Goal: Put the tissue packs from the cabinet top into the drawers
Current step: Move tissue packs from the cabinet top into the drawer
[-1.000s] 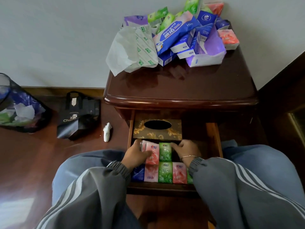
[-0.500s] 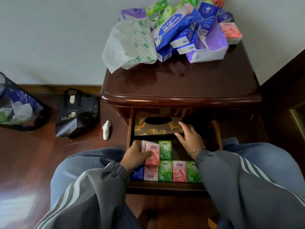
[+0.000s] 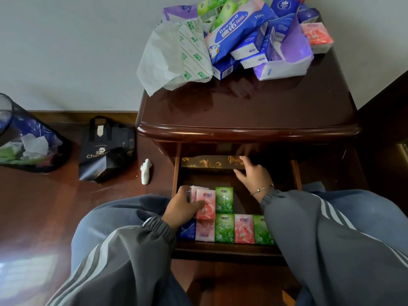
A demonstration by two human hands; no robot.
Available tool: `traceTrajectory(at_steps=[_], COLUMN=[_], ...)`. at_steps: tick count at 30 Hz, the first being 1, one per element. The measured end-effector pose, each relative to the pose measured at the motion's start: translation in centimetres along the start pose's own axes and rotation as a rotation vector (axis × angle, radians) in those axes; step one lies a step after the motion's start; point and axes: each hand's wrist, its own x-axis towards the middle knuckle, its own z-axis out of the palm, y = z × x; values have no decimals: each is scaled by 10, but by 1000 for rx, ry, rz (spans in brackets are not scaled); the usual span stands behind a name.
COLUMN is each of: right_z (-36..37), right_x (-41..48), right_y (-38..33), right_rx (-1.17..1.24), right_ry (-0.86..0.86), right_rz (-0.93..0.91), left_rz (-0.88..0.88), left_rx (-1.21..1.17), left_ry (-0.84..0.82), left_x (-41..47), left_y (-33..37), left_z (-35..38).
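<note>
The drawer [image 3: 176, 180] under the dark wooden surface [image 3: 242, 111] stands pulled out, and both hands are down inside it. The left hand [image 3: 183, 209] is clamped on the pink packs [image 3: 206, 205] near the drawer's left wall, thumb across the front face. A green pack [image 3: 224, 199] sits just beside them, and a row of small packs [image 3: 234, 228] in blue, pink and green lines the drawer's front edge. The right hand [image 3: 256, 176] is at the drawer's back, gripping the right end of a gold tissue box [image 3: 209, 162], fingers over its top and thumb against its near face. Much of the job appears to remain: a heap of tissue packs [image 3: 240, 38] lies along the surface's back edge against the wall, with a loose white-and-green wrapper [image 3: 174, 56] towards its back left corner. The pocket packs look light and soft, and their glossy film is probably slippery, so a pinch across the two broad faces should hold them better than one at a corner. Several could likely be squeezed together and carried at once. The larger blue and purple soft packs would probably sag if lifted by an end, so a grasp round the middle seems safer.
</note>
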Motion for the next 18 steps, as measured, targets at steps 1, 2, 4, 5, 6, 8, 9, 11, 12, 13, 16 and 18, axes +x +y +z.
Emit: traceTrajectory(at_steps=[1,2,4,5,6,8,9,11,12,13,16,18], right_z=[-2,-3,0,3,7,19,24,33,36,40,48,50], right_x=[-1,-5,-20,-28,-35,-45,-46,-45,-44,-42,-37,-35], right_y=[-1,0,3,3,2,-5,-9,-19,-23,-27,-34,-34], right_rx=[5,30,165,245,314,446,487,472,439,405,359,316], right_ry=[-1,19,111,141,131,5,-70,-185,-225,-259,-340,-359], right_rz=[5,21,80,111,133,131,101,16,-18,-35,-24,-24], left_rz=[-1,0,5,7,10,23,28,26,24,25,36,43], left_rx=[2,6,25,41,57,74,81,85,85,87,95,101], left_ry=[-2,-2,12,27,44,70,74,69,65,63,66,68], left_x=[-1,-1,-2,-2,-2,-1,-1,-2,-3,-3,-4,-2], left_y=[0,0,2,3,4,6,6,7,7,6,4,4], left_z=[0,-1,-2,-2,-3,-5,-5,-6,-6,-6,-6,-6])
